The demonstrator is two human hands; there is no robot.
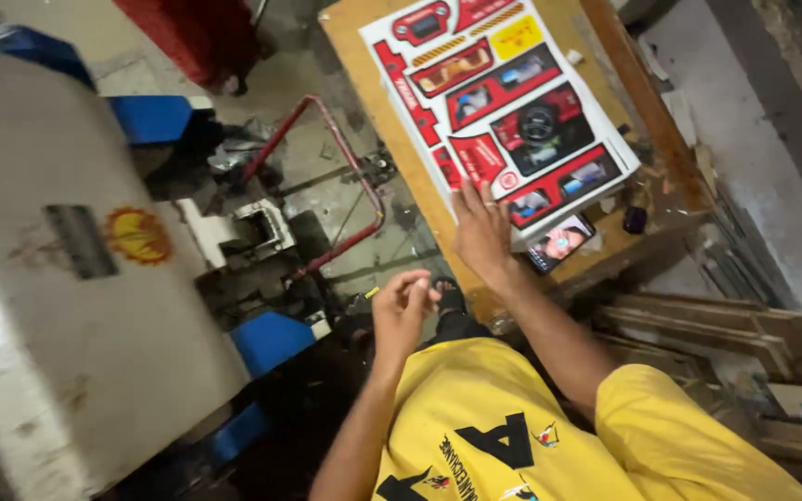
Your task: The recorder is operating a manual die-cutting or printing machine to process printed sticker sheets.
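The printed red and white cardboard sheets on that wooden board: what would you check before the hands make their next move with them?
1. Right hand flat on the stack of printed red and white cardboard sheets: ok, the fingers rest on its near edge.
2. Left hand free to help: not ok, its fingertips are pinched together, possibly on something small; I cannot tell what.
3. Stack fully on the slanted brown wooden board: ok.
4. Black phone with its screen lit clear of the stack: not ok, it lies at the stack's near corner, partly under it.
5. Small dark bottle safe from a knock: cannot tell; it stands near the board's edge.
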